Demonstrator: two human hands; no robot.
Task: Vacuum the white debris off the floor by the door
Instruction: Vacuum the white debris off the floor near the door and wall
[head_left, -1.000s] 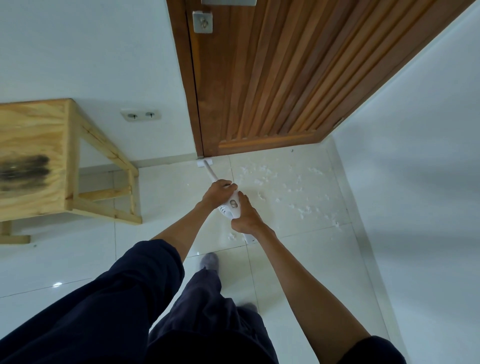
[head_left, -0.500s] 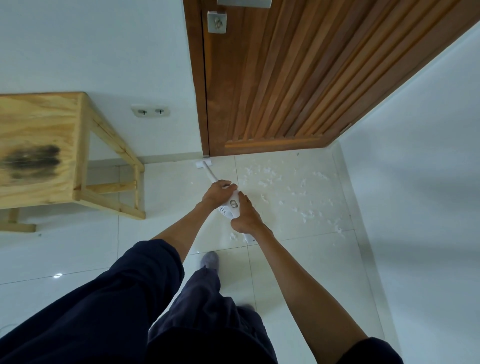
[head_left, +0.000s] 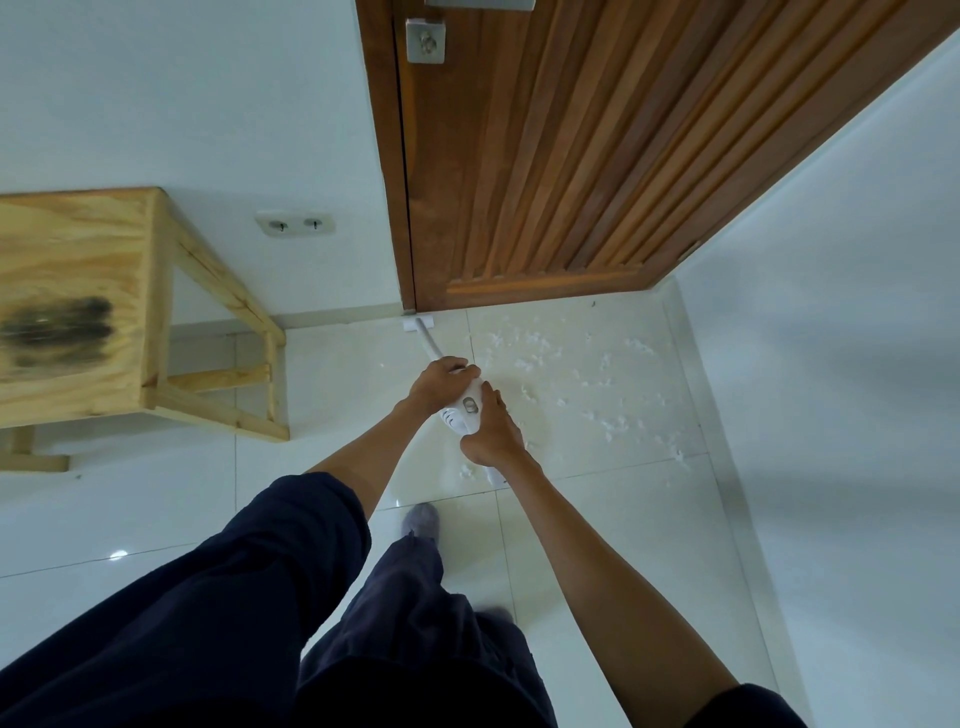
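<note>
The left hand (head_left: 439, 382) gripped the vacuum (head_left: 464, 410) in front and the right hand (head_left: 493, 434) gripped it behind, its stick pointing at the door (head_left: 571, 182), and the debris (head_left: 597, 379) lay on the floor (head_left: 337, 395) to the right of its head.

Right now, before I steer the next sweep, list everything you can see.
vacuum: one, white, its head on the floor by the door's left bottom corner
debris: many small bits, white, scattered on the floor in front of the door, right of the vacuum
door: one, brown slatted wood, shut, ahead
lock plate: one, silver, on the door's left edge
socket: one double, white, low on the wall left of the door
table: one, pale wood with a dark stain on top, left
floor: white glossy tiles
trousers: dark blue, bottom of view
sock: one clearly seen, grey, on the floor
left hand: grips the vacuum, farther up
right hand: grips the vacuum, nearer
</note>
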